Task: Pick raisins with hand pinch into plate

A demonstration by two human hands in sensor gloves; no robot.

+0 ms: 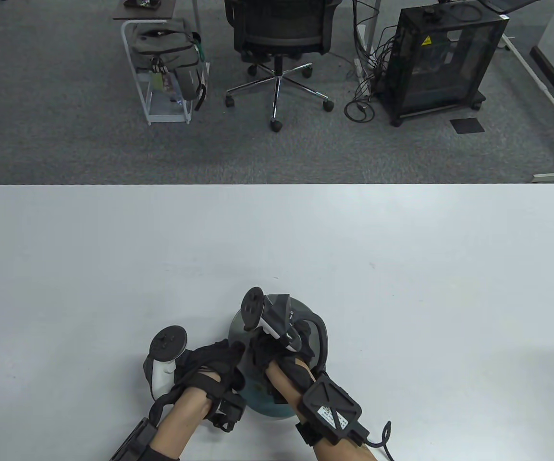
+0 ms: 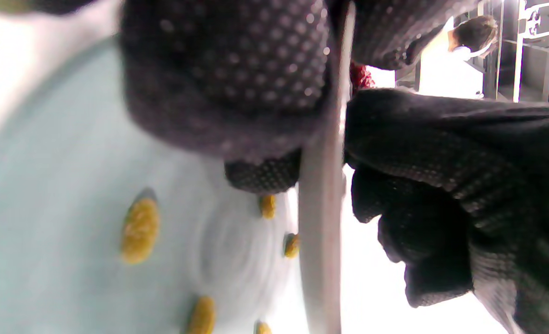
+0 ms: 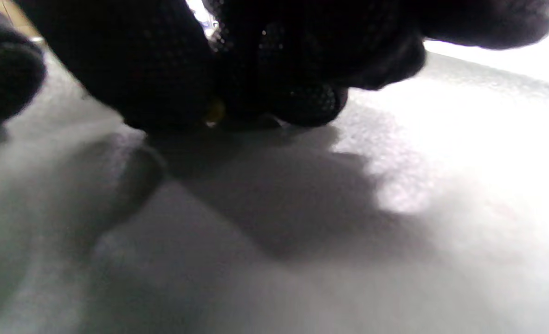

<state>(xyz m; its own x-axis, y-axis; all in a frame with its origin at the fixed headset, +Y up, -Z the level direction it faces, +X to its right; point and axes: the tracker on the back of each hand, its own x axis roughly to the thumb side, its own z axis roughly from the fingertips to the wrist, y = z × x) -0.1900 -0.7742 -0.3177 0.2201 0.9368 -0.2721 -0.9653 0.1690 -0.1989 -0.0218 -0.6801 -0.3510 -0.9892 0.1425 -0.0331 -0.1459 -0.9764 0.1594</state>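
The right hand (image 1: 277, 353) is over the plate (image 1: 305, 307), and its fingertips (image 3: 302, 104) are pressed together around a small yellow raisin (image 3: 215, 111), low on the surface. Just beside it on its left, the left hand (image 1: 209, 370) rests at the plate's rim (image 2: 320, 232); whether its fingers grip I cannot tell. Under them several yellow raisins (image 2: 139, 229) lie in the plate, apart from each other, on the white table (image 1: 113, 269).
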